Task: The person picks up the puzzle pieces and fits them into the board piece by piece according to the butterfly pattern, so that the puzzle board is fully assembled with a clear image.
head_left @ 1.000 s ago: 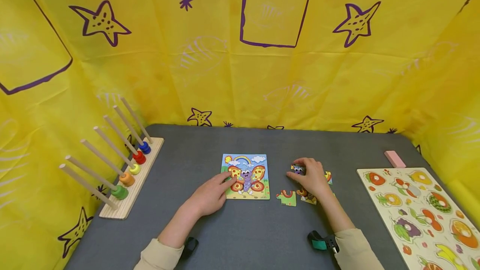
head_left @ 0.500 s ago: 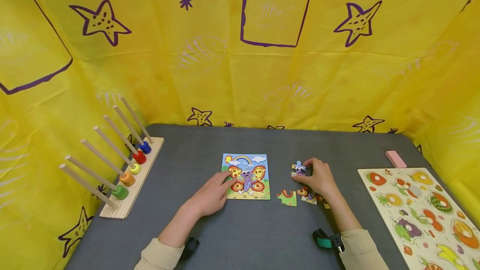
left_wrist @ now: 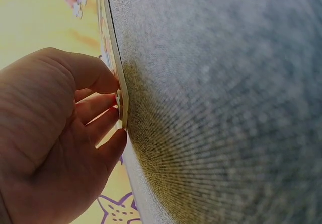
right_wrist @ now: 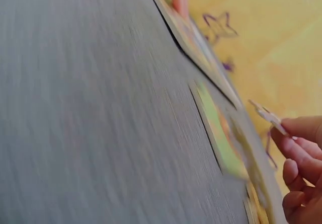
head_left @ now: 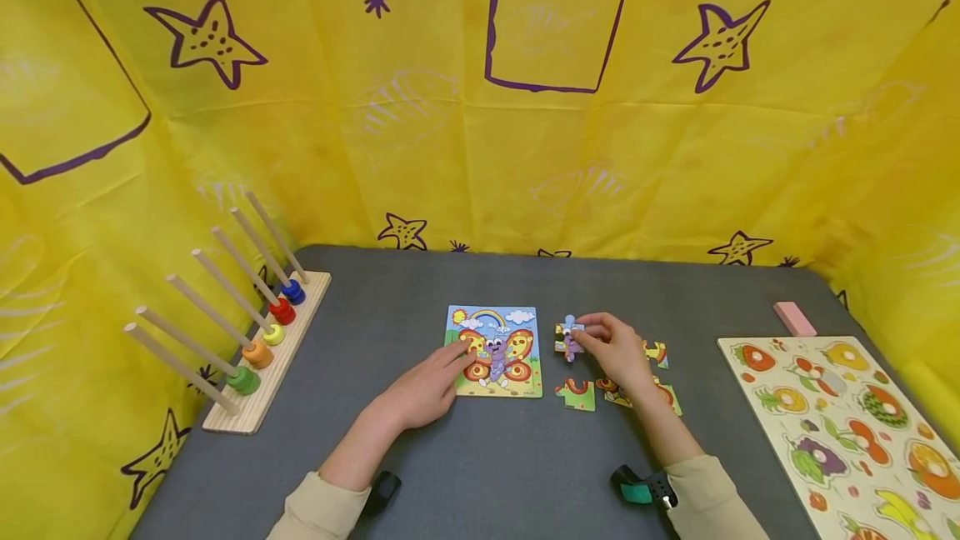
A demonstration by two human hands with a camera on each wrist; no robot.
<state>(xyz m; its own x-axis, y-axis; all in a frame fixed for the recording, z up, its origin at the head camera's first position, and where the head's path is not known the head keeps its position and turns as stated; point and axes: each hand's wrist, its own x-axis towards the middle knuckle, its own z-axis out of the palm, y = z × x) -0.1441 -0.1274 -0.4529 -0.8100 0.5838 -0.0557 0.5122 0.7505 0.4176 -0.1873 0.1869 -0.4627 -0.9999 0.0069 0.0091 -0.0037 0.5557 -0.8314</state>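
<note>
- Puzzle piece [head_left: 564,342] with a purple character's face on it is pinched between the thumb and fingers of the right hand [head_left: 617,350]; the right wrist view shows it tilted, raised off the tabletop [head_left: 480,465].
- It is just to the right of the butterfly picture board [head_left: 501,361], apart from its edge.
- The left hand [head_left: 422,392] rests its extended, loosely bent fingers on the left part of that board, thumb tip at the near edge.
- A green-cornered piece [head_left: 579,396] lies between the board and the right hand's forearm; more loose pieces [head_left: 657,354] lie around that arm, some partly hidden by it.
- Far left stands a wooden peg stand [head_left: 279,359] with seven pegs and green, orange, yellow, red and blue rings.
- Far right, a fruit picture board [head_left: 832,411] lies with a pink block [head_left: 795,318] just beyond it.
- Yellow cloth [head_left: 420,140] printed with purple starfish hangs behind.
</note>
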